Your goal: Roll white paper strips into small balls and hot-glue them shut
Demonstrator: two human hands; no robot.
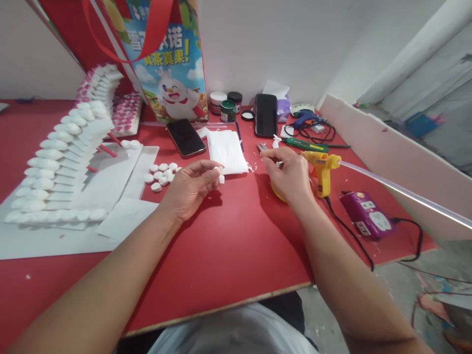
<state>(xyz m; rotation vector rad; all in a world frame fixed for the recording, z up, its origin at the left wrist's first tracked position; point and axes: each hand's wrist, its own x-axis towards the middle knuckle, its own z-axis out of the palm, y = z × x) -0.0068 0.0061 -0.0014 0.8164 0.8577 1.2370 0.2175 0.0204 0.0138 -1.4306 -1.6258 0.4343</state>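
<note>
Between the thumb and fingers of my left hand (191,189) is a small white piece (221,178). My right hand (287,174) is closed at the right, beside the yellow glue gun (320,169); metal tips (261,147) show at its fingertips, and the rest of that tool is hidden. Behind the hands lies a stack of white sheets (226,152) with small white scraps at its right edge. Several round white pieces (160,176) lie left of my left hand. A small white twisted piece (276,141) stands behind my right hand.
White petal-like pieces (51,155) stand in rows at the left. Farther back are a phone (186,138), a printed bag (173,73), jars (227,111) and a black case (266,115). A purple power socket (367,215) with cables sits at the right.
</note>
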